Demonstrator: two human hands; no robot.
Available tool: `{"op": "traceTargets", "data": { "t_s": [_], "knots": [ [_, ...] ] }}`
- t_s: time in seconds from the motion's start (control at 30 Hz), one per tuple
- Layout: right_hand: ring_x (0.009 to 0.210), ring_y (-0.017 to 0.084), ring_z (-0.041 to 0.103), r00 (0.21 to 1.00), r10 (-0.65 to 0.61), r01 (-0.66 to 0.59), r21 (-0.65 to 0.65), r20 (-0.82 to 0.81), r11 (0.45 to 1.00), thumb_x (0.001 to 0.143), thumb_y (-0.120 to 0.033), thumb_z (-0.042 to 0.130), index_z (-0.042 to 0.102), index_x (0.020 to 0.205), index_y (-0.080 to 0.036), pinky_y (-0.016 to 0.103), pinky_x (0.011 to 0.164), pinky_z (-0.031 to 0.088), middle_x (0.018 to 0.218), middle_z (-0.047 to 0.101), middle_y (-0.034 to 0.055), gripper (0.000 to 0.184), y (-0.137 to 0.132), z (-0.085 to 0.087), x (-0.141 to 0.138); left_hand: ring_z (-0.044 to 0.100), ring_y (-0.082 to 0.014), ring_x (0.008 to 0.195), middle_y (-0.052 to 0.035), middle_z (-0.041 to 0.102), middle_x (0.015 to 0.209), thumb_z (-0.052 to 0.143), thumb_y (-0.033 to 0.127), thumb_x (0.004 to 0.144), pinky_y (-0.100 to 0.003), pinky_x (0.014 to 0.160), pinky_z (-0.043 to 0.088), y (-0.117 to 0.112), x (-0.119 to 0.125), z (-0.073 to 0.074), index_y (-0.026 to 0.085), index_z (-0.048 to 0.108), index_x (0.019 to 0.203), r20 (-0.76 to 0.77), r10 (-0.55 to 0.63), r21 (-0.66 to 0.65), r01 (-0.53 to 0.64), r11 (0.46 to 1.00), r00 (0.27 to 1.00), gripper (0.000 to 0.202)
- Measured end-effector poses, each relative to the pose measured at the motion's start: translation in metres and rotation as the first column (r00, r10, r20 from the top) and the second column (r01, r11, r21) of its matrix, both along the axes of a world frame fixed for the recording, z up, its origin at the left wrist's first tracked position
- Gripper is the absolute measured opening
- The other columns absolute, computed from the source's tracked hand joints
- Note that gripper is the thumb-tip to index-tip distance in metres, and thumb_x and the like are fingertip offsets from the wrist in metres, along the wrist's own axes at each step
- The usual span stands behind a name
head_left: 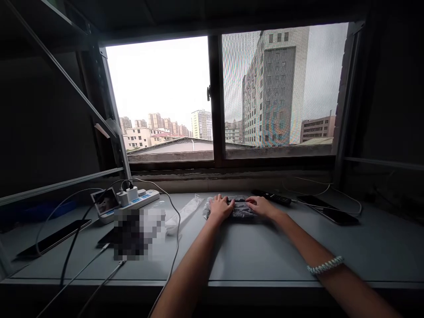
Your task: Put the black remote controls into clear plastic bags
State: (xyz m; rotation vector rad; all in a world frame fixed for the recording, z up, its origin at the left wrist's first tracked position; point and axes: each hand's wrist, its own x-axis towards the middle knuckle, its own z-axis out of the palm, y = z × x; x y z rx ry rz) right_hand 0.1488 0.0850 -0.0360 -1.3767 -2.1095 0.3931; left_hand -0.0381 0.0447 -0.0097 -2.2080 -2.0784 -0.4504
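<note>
Both my arms reach out across a grey desk (251, 251) below a window. My left hand (221, 207) and my right hand (262, 206) rest on the two ends of a dark packet wrapped in clear plastic (241, 208) that lies flat on the desk. The fingers of both hands curl over the packet's far edge and grip it. A beaded bracelet (325, 265) is on my right wrist.
A white power strip (135, 201) with plugged chargers and trailing cables lies at the left, beside a dark tablet (53, 239). A clear plastic sleeve (184, 213) lies left of the packet. A black remote (272, 197) and a phone (327, 209) lie at the right.
</note>
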Motion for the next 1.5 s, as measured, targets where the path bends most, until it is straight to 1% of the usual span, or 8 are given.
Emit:
{"op": "traceTargets", "data": {
  "t_s": [0.2, 0.4, 0.57, 0.73, 0.87, 1.03, 1.33, 1.5],
  "knots": [
    [0.094, 0.021, 0.061, 1.000, 0.011, -0.011, 0.003, 0.007, 1.000, 0.083, -0.031, 0.048, 0.065, 0.105, -0.018, 0.029, 0.087, 0.042, 0.104, 0.066, 0.0072, 0.031, -0.001, 0.000, 0.000, 0.040, -0.0288, 0.117, -0.0105, 0.049, 0.125, 0.018, 0.055, 0.084, -0.051, 0.101, 0.022, -0.002, 0.004, 0.001, 0.024, 0.053, 0.118, 0.006, 0.056, -0.005, -0.056, 0.998, 0.998, 0.058],
    [0.096, 0.021, 0.061, 1.000, 0.013, -0.013, -0.013, 0.005, 1.000, 0.084, -0.028, 0.046, 0.065, 0.106, -0.015, 0.028, 0.086, 0.043, 0.104, 0.066, 0.0089, 0.032, -0.001, 0.000, -0.001, 0.040, -0.0303, 0.119, -0.0136, 0.050, 0.124, 0.014, 0.052, 0.086, -0.048, 0.103, 0.019, -0.001, 0.008, 0.000, 0.019, 0.057, 0.114, -0.036, 0.133, 0.024, -0.132, 0.991, 0.990, 0.061],
    [0.096, 0.020, 0.061, 1.000, 0.027, -0.027, -0.013, 0.001, 1.000, 0.085, -0.028, 0.045, 0.064, 0.107, -0.014, 0.027, 0.085, 0.043, 0.106, 0.065, 0.0095, 0.033, -0.002, 0.000, -0.001, 0.041, -0.0297, 0.118, -0.0131, 0.050, 0.125, 0.015, 0.053, 0.086, -0.044, 0.102, 0.022, -0.002, 0.008, 0.000, 0.018, 0.055, 0.116, -0.029, 0.138, 0.005, -0.138, 0.990, 0.990, 0.061],
    [0.096, 0.020, 0.061, 1.000, 0.026, -0.026, -0.013, -0.002, 1.000, 0.085, -0.028, 0.045, 0.064, 0.108, -0.014, 0.026, 0.084, 0.043, 0.107, 0.065, 0.0091, 0.033, -0.004, 0.001, -0.001, 0.042, -0.0304, 0.117, -0.0137, 0.051, 0.124, 0.016, 0.052, 0.085, -0.045, 0.101, 0.023, -0.003, 0.008, 0.000, 0.017, 0.056, 0.115, -0.020, 0.137, 0.020, -0.137, 0.990, 0.990, 0.061],
    [0.098, 0.020, 0.060, 0.999, 0.033, -0.033, -0.002, -0.008, 0.999, 0.084, -0.026, 0.045, 0.065, 0.106, -0.016, 0.026, 0.084, 0.044, 0.106, 0.065, 0.0083, 0.031, -0.005, 0.002, -0.003, 0.027, -0.0382, 0.127, -0.0169, 0.045, 0.131, 0.016, 0.057, 0.082, -0.056, 0.102, 0.015, -0.005, 0.010, 0.002, 0.014, 0.055, 0.117, -0.013, 0.238, 0.004, -0.238, 0.971, 0.971, 0.068],
    [0.097, 0.021, 0.060, 1.000, 0.016, -0.016, 0.000, 0.000, 1.000, 0.084, -0.026, 0.046, 0.065, 0.104, -0.015, 0.026, 0.082, 0.044, 0.105, 0.066, 0.0088, 0.031, -0.004, 0.002, -0.003, 0.006, -0.0427, 0.132, -0.0182, 0.027, 0.143, 0.014, 0.058, 0.081, -0.067, 0.097, -0.001, -0.008, 0.013, 0.004, 0.012, 0.037, 0.133, -0.011, 0.388, -0.040, -0.388, 0.921, 0.922, 0.074],
    [0.094, 0.019, 0.060, 1.000, 0.012, -0.012, 0.017, 0.018, 1.000, 0.084, -0.025, 0.045, 0.066, 0.101, -0.015, 0.025, 0.081, 0.044, 0.103, 0.066, 0.0080, 0.029, -0.009, 0.005, -0.003, 0.007, -0.0409, 0.133, -0.0208, 0.022, 0.144, 0.012, 0.059, 0.081, -0.068, 0.097, 0.009, -0.007, 0.011, 0.003, 0.009, 0.030, 0.137, 0.082, 0.343, -0.136, -0.330, 0.934, 0.936, 0.078],
    [0.090, 0.019, 0.061, 0.999, 0.034, -0.034, 0.019, 0.004, 0.999, 0.084, -0.026, 0.046, 0.066, 0.100, -0.014, 0.026, 0.079, 0.045, 0.100, 0.067, 0.0083, 0.028, -0.010, 0.006, -0.003, 0.016, -0.0401, 0.131, -0.0215, 0.028, 0.141, 0.017, 0.059, 0.081, -0.059, 0.098, 0.021, -0.004, 0.011, 0.002, 0.010, 0.038, 0.132, 0.092, 0.332, -0.128, -0.319, 0.939, 0.939, 0.073]
  ]
}}
